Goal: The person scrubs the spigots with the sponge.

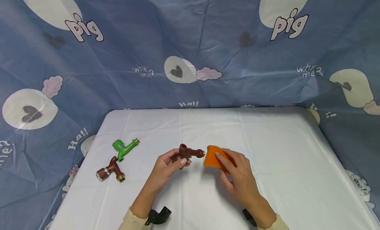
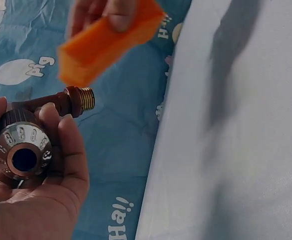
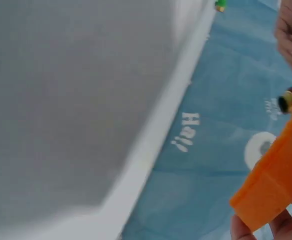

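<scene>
A reddish-brown faucet (image 1: pixel 187 152) with a brass threaded end is gripped in my left hand (image 1: pixel 170 165), above the middle of the table. In the left wrist view its ribbed, silver-ringed knob (image 2: pixel 23 147) faces the camera, with fingers curled round it. My right hand (image 1: pixel 238 174) pinches an orange cloth or sponge (image 1: pixel 215 156), bent over, just right of the faucet's threaded end. A small gap separates the two in the head view. The right wrist view shows the orange piece (image 3: pixel 273 182) between thumb and fingers; part of that hand is cut off.
To the left, a green faucet (image 1: pixel 125 149) lies on the white-covered table (image 1: pixel 282 151), next to another brown faucet (image 1: pixel 111 170). Behind the table hangs a blue printed cloth (image 1: pixel 148 42). Black wrist devices (image 1: pixel 159 215) are on both wrists.
</scene>
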